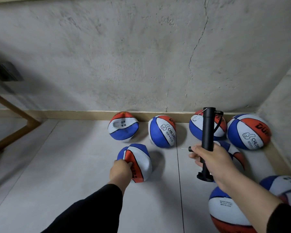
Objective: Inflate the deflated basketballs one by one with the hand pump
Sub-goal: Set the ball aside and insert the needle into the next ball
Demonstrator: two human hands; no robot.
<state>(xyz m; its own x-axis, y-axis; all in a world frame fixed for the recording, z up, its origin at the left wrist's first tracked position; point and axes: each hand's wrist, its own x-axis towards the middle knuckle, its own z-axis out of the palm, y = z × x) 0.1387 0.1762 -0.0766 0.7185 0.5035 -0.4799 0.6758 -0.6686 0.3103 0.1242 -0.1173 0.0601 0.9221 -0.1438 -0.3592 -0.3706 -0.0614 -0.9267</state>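
On the floor, left hand (122,167) pinches deflated basketball (136,161); right hand (210,157) grips pump (208,128).

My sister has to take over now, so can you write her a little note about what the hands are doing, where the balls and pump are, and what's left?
Left hand grips the saggy ball on the floor.
Right hand holds the black pump upright, needle sticking out sideways, not in any ball.
Four balls sit along the baseboard; the leftmost one is dented. More balls lie under and near the right arm; the nearest one looks round.
Done: can't tell for sure.
Left: put the needle into the gripped ball, pump, then the other soft ones.
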